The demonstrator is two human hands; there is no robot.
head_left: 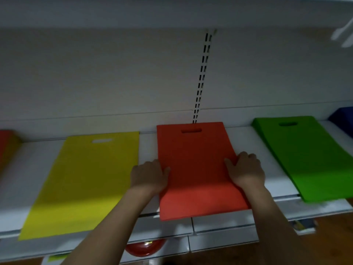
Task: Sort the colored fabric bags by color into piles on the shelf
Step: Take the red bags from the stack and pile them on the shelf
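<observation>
An orange-red pile of fabric bags (196, 161) lies flat on the white shelf (246, 138), its front end hanging over the shelf's edge. My left hand (149, 175) holds the pile's left edge, thumb on top. My right hand (245, 170) grips its right edge the same way. To the left lies a yellow bag (86, 180). To the right lies a green pile of bags (305, 155). A blue pile (342, 119) shows at the far right, and another red-orange pile (5, 146) at the far left edge.
A slotted upright rail (201, 77) runs up the grey back panel behind the orange pile. An upper shelf (172, 10) hangs overhead. Below the shelf are lower white shelves with a red round object (145, 247). Wooden floor (328, 243) shows at bottom right.
</observation>
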